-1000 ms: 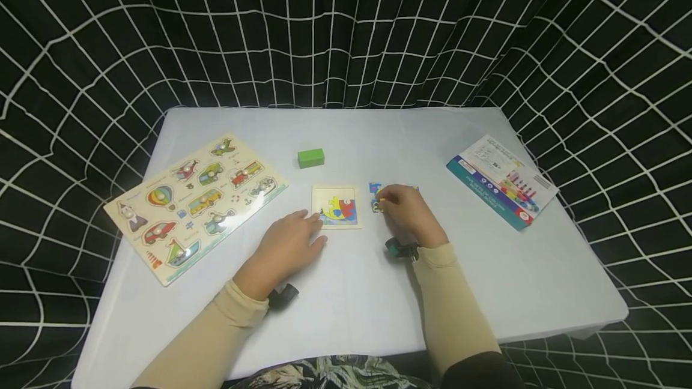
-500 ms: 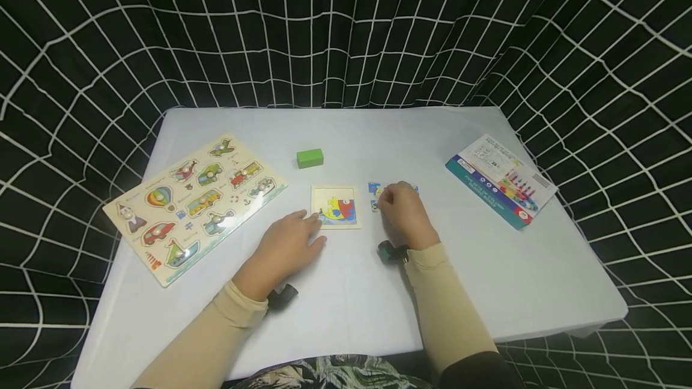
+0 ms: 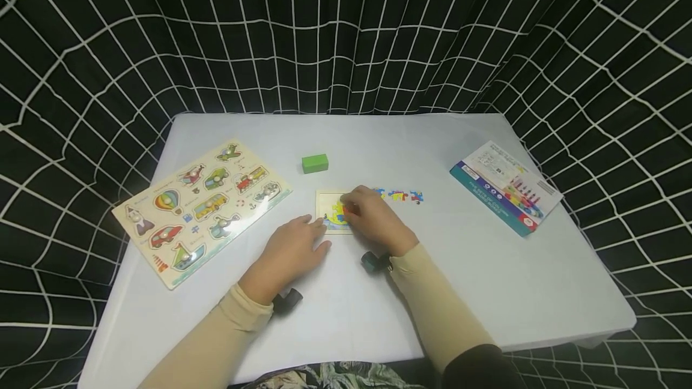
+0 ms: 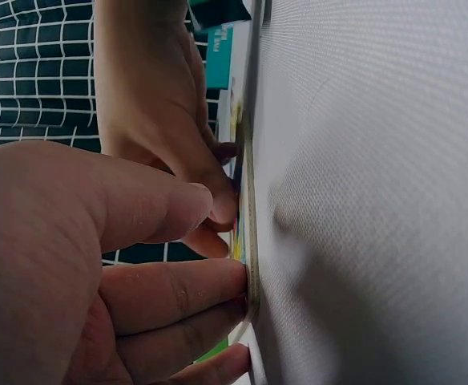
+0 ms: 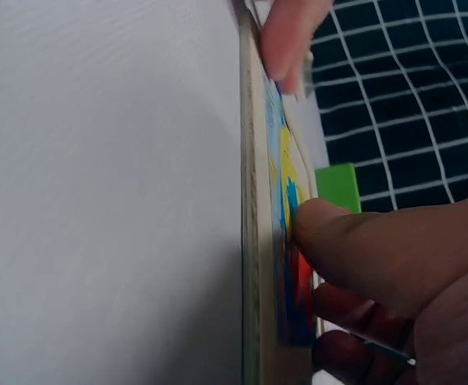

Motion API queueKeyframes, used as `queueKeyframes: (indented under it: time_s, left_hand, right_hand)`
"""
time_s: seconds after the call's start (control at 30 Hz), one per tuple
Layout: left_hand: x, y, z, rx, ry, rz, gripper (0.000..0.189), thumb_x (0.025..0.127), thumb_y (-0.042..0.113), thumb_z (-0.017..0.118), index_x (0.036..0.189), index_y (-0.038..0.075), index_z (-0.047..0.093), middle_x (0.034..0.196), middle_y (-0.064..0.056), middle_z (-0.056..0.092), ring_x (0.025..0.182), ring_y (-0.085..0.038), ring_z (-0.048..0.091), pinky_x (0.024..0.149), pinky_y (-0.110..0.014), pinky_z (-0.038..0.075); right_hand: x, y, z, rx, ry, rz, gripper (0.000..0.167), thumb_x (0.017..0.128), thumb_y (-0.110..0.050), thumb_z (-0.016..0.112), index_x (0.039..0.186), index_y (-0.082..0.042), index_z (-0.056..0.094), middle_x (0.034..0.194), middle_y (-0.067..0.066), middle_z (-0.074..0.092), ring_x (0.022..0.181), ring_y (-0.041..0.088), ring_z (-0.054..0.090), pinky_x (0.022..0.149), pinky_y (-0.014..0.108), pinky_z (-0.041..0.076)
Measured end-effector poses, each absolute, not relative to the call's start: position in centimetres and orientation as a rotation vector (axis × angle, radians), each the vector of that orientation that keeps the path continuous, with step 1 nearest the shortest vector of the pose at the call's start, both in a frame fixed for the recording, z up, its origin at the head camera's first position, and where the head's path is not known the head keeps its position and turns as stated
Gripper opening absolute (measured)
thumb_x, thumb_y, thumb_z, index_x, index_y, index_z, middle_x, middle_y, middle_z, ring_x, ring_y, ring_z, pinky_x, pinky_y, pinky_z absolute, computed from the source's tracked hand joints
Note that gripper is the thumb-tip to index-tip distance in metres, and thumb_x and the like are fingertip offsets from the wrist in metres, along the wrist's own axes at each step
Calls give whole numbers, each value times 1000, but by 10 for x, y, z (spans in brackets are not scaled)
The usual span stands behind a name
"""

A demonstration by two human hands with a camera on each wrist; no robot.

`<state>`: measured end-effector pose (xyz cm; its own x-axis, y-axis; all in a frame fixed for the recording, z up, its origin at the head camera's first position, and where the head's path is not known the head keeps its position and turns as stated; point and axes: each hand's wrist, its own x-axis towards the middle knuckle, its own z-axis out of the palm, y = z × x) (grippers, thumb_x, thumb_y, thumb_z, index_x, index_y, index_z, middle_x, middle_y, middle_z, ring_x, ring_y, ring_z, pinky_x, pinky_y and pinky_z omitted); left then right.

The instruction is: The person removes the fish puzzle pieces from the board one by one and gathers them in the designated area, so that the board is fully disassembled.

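Observation:
A small square wooden puzzle tray [image 3: 318, 204] lies flat in the middle of the table, partly filled with a yellow, red and blue picture. My left hand [image 3: 289, 250] rests beside it, its relaxed fingertips touching the tray's left edge. Over the tray's right part my right hand [image 3: 375, 219] bends down and pinches a puzzle piece, mostly hidden by the fingers; a thin pale edge shows between them in the right wrist view. There, the thumb [image 5: 322, 228] is right at the picture. Several loose puzzle pieces [image 3: 398, 196] lie in a row to the right, partly covered by this hand.
A large vehicle peg puzzle board [image 3: 186, 218] lies at the left. Behind the tray sits a green block [image 3: 315, 164]. A boxed bead set [image 3: 505, 188] is at the right of the white-covered table [image 3: 530, 281]. Dark grid-patterned curtains [image 3: 346, 35] surround the table.
My right hand has moved left from the loose pieces to the tray, carrying a puzzle piece. My left hand stays at the tray's edge. The head view has tilted up slightly.

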<state>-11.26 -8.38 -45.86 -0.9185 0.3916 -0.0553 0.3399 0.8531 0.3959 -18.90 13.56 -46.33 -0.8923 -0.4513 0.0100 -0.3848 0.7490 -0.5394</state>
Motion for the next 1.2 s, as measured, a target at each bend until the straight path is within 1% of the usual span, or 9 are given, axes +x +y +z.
queueKeyframes:
  time_s: [0.1, 0.17, 0.37, 0.53, 0.63, 0.73, 0.87, 0.97, 1.2]
  left_hand:
    - [-113, -84, -458, 574, 2898, 586, 46, 107, 37, 68, 142, 6, 73, 154, -8, 67, 151, -37, 55, 126, -54, 46]
    - [-113, -84, -458, 576, 2897, 588, 46, 107, 37, 68, 142, 6, 73, 154, -8, 66, 151, -37, 55, 126, -53, 46]
    - [-113, -84, -460, 589, 2898, 590, 46, 107, 36, 68, 141, 6, 73, 153, -8, 67, 150, -37, 56, 125, -53, 47]
    - [-113, -84, -460, 596, 2903, 595, 45, 107, 34, 68, 141, 6, 74, 152, -7, 68, 150, -37, 57, 125, -52, 48]
    - [-113, -84, -460, 597, 2909, 587, 45, 107, 34, 67, 141, 6, 73, 152, -8, 68, 149, -37, 57, 124, -53, 48]
    - [-113, -84, -460, 593, 2911, 579, 46, 107, 35, 67, 141, 5, 73, 152, -9, 68, 150, -37, 57, 124, -54, 48]
    - [-112, -84, -459, 592, 2913, 579, 46, 107, 35, 67, 141, 5, 73, 152, -10, 68, 150, -37, 56, 124, -54, 48]
    - [-112, -85, -459, 604, 2919, 582, 46, 107, 35, 67, 141, 4, 73, 152, -10, 68, 150, -38, 57, 124, -54, 48]
    - [-112, -85, -461, 607, 2918, 586, 46, 107, 35, 66, 142, 5, 72, 153, -10, 67, 150, -38, 56, 124, -54, 48]
  right_hand:
    - [-194, 129, -462, -689, 2813, -754, 32, 100, -7, 77, 132, -3, 75, 109, 8, 68, 98, 23, 60, 92, 37, 57]
    - [-198, 127, -460, -670, 2798, -719, 32, 99, -7, 78, 131, -3, 75, 105, 7, 66, 95, 23, 59, 89, 36, 56]
    - [-207, 121, -451, -600, 2696, -652, 32, 100, -10, 78, 131, -3, 71, 106, 9, 65, 97, 25, 60, 90, 37, 57]
    - [-207, 119, -448, -561, 2672, -656, 31, 100, -10, 78, 129, -3, 68, 107, 9, 60, 95, 23, 57, 85, 35, 55]
    - [-201, 120, -451, -561, 2713, -723, 28, 100, -8, 77, 125, -4, 65, 109, 9, 59, 96, 23, 57, 85, 35, 55]
    - [-191, 122, -454, -570, 2774, -826, 25, 101, -5, 75, 122, -6, 63, 112, 8, 62, 98, 23, 61, 89, 37, 57]
    - [-178, 124, -458, -628, 2865, -948, 17, 102, -1, 71, 115, -10, 64, 107, 5, 69, 93, 22, 64, 88, 39, 60]
    - [-171, 125, -458, -705, 2904, -985, 14, 103, 0, 68, 109, -11, 65, 100, 4, 71, 91, 21, 63, 86, 38, 59]
    - [-159, 127, -456, -826, 2919, -998, 15, 103, 1, 69, 100, -12, 63, 95, 2, 67, 90, 20, 62, 85, 37, 58]
